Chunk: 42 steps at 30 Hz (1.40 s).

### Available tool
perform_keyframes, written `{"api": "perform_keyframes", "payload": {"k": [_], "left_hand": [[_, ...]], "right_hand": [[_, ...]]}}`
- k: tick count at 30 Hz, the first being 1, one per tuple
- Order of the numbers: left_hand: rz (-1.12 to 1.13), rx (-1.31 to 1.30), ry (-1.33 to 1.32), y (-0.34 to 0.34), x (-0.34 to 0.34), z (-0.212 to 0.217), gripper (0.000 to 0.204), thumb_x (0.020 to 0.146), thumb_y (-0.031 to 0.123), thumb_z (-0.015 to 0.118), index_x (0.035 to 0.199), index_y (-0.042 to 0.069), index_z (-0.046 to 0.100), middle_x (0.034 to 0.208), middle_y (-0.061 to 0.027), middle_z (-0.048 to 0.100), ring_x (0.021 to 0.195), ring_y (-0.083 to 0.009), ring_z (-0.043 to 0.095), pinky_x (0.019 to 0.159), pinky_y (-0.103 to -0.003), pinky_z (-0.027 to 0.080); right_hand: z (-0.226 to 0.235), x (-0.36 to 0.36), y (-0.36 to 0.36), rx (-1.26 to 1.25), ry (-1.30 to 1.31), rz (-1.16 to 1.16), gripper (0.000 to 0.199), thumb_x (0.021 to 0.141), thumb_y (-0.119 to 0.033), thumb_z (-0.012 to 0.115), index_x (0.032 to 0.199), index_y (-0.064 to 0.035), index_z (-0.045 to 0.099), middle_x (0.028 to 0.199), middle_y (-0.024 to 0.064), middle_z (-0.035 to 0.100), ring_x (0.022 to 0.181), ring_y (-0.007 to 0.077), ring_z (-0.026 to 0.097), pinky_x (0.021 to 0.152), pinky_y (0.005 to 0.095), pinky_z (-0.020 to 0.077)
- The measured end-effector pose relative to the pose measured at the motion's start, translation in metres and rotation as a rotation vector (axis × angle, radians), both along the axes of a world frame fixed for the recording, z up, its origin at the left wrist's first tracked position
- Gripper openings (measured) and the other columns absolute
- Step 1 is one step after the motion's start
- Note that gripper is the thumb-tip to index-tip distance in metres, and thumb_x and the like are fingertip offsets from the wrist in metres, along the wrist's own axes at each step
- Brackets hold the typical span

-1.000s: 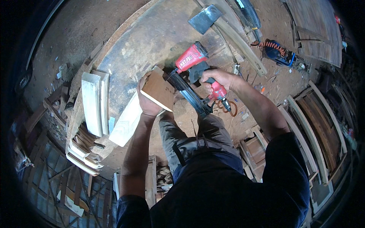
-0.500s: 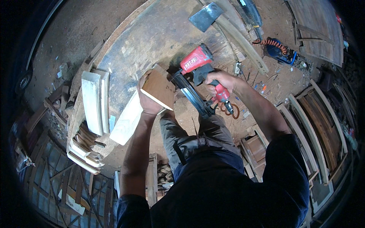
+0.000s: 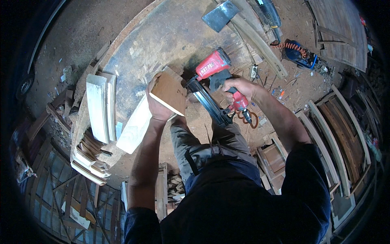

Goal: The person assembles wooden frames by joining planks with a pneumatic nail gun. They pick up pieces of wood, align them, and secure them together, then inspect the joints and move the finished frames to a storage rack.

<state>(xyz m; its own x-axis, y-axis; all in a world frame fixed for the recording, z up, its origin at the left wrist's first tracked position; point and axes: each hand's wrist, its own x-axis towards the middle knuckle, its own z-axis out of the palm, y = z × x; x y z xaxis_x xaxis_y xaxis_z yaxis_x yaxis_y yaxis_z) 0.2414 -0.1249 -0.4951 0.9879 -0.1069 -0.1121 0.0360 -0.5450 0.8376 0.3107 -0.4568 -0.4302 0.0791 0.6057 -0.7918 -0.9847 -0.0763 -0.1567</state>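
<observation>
My left hand point(image 3: 156, 103) grips a flat brown wooden board point(image 3: 172, 91), held on edge over a long pale plank point(image 3: 136, 128) on the round worn work table point(image 3: 158, 36). My right hand point(image 3: 239, 89) is closed around the handle of a red and black nail gun point(image 3: 211, 79). The gun's nose presses against the right side of the brown board. An orange coiled air hose point(image 3: 248, 120) hangs from the gun's handle. My knee in grey trousers point(image 3: 195, 142) sits just below the board.
A stack of pale curved wooden pieces point(image 3: 99, 107) lies at the table's left edge. An axe head point(image 3: 219, 14) rests at the table's far side. A blue tool point(image 3: 300, 55) lies on the dirt floor to the right. Wooden frames point(image 3: 337, 134) lean at right.
The nail gun and my right hand have shifted slightly right and up along the board. My left hand keeps the brown board in the same place.
</observation>
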Motion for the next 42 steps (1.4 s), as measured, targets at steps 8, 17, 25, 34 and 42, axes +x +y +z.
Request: {"api": "perform_keyframes", "payload": {"k": [8,17,25,34,42], "left_hand": [[0.004,-0.021,0.001,0.004,0.001,0.001,0.093,0.067,0.054,0.081,0.139,0.002,0.053,0.131,-0.0194,0.060,0.123,-0.0366,0.056,0.110,-0.046,0.041],[-0.071,0.265,-0.004,0.001,0.009,0.004,0.108,0.060,0.057,0.085,0.143,0.000,0.045,0.137,-0.0229,0.054,0.125,-0.0413,0.052,0.111,-0.049,0.040],[0.185,0.120,-0.301,0.031,0.008,0.118,0.093,0.068,0.057,0.083,0.141,0.008,0.053,0.136,-0.0180,0.056,0.127,-0.0394,0.051,0.112,-0.050,0.037],[0.727,-0.046,0.064,0.165,-0.019,0.317,0.077,0.084,0.041,0.085,0.141,0.004,0.050,0.138,-0.0159,0.056,0.133,-0.0245,0.051,0.112,-0.043,0.039],[1.303,-0.323,-0.570,0.242,-0.127,0.228,0.073,0.082,0.025,0.088,0.140,0.002,0.050,0.144,-0.0158,0.050,0.134,-0.0290,0.047,0.103,-0.044,0.047]], "right_hand": [[-0.002,-0.005,-0.002,-0.131,-0.045,0.000,0.024,0.087,-0.023,0.063,0.074,-0.0041,0.060,0.064,0.0076,0.058,0.055,0.0172,0.056,0.058,0.0359,0.0488],[0.069,0.037,0.061,-0.610,-1.182,0.205,0.044,0.088,-0.020,0.067,0.126,0.0009,0.059,0.091,0.0175,0.068,0.078,0.0289,0.069,0.074,0.0407,0.0561],[0.017,0.038,0.116,-1.051,-1.664,0.713,0.078,0.091,-0.023,0.070,0.158,-0.0092,0.032,0.128,0.0303,0.059,0.115,0.0488,0.059,0.096,0.0549,0.0482],[0.146,-0.102,0.273,-0.253,-1.545,0.257,0.066,0.095,-0.035,0.070,0.144,0.0041,0.049,0.140,0.0270,0.054,0.132,0.0399,0.052,0.113,0.0465,0.0400],[0.128,-0.096,0.337,-0.304,-1.508,0.374,0.055,0.098,-0.043,0.067,0.127,0.0034,0.066,0.118,0.0285,0.070,0.114,0.0412,0.068,0.096,0.0438,0.0524]]}}
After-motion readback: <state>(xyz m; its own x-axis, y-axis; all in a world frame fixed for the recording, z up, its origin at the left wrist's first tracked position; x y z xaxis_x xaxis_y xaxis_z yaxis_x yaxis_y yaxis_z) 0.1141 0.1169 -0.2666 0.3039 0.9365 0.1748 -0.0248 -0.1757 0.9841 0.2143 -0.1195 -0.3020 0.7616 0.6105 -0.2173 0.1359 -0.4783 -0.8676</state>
